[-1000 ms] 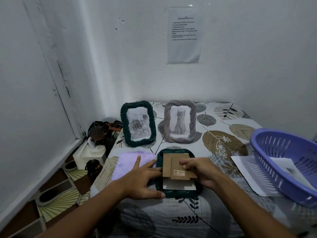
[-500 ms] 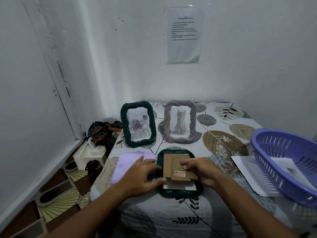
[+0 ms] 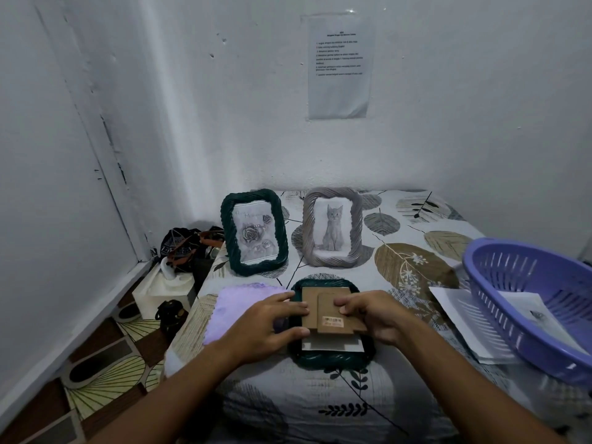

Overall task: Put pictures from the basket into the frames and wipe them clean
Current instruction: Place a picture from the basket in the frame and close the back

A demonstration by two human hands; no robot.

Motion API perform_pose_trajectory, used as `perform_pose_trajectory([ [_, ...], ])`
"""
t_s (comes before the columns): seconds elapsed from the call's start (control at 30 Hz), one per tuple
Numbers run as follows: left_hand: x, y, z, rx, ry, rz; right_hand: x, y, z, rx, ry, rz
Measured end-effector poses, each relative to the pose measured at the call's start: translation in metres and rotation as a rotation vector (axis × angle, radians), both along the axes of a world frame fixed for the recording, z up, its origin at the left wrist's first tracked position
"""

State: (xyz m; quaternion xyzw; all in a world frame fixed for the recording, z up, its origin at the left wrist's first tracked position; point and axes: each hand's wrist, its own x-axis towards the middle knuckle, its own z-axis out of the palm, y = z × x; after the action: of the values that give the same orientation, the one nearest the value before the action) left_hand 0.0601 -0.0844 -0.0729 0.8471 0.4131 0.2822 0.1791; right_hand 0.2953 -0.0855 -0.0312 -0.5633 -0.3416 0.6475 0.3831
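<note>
A dark green frame [image 3: 330, 360] lies face down near the table's front edge, with its brown cardboard backing [image 3: 314, 299] on top and a white picture edge [image 3: 333, 344] showing below it. My left hand [image 3: 272, 325] grips the backing's left edge between fingers and thumb. My right hand [image 3: 374, 315] holds the backing's stand flap [image 3: 333, 322] from the right. Behind stand a green frame with a rose picture [image 3: 254, 232] and a grey frame with a cat picture [image 3: 333, 227]. A purple cloth [image 3: 234, 302] lies to the left. The purple basket [image 3: 525, 302] at right holds a picture [image 3: 528, 312].
White paper sheets [image 3: 461, 318] lie under the basket's near side. A leaf-patterned cloth covers the table [image 3: 413, 267]. Left of the table, on the floor, sit a white box [image 3: 160, 290] and dark bags [image 3: 185, 245]. A printed sheet [image 3: 339, 64] hangs on the wall.
My left hand has slid right from the frame's edge and the cloth onto the backing's left edge, its fingers curling round it. My right hand has stayed on the stand flap.
</note>
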Motion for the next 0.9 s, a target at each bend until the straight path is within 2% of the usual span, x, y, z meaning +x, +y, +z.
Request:
perform_pose_trajectory([
  [0.1,0.0,0.0,0.0,0.007,0.032,-0.004,0.001,-0.001,0.002,0.024,-0.03,0.023],
  [0.17,0.0,0.0,-0.001,0.013,0.059,-0.014,0.004,-0.003,0.006,0.056,-0.121,0.083],
  [0.33,-0.001,-0.002,-0.003,0.035,0.093,-0.031,0.016,-0.013,0.016,0.179,-0.593,0.27],
  [0.47,-0.001,-0.002,-0.006,0.062,0.135,-0.041,0.024,-0.013,0.004,0.365,-0.809,0.343],
  [0.67,-0.002,0.001,-0.015,0.105,0.188,-0.056,0.027,-0.013,-0.007,0.387,-0.978,0.405],
  [0.9,-0.002,0.003,-0.013,0.087,0.258,-0.067,0.026,-0.009,-0.019,0.374,-1.058,0.383],
])
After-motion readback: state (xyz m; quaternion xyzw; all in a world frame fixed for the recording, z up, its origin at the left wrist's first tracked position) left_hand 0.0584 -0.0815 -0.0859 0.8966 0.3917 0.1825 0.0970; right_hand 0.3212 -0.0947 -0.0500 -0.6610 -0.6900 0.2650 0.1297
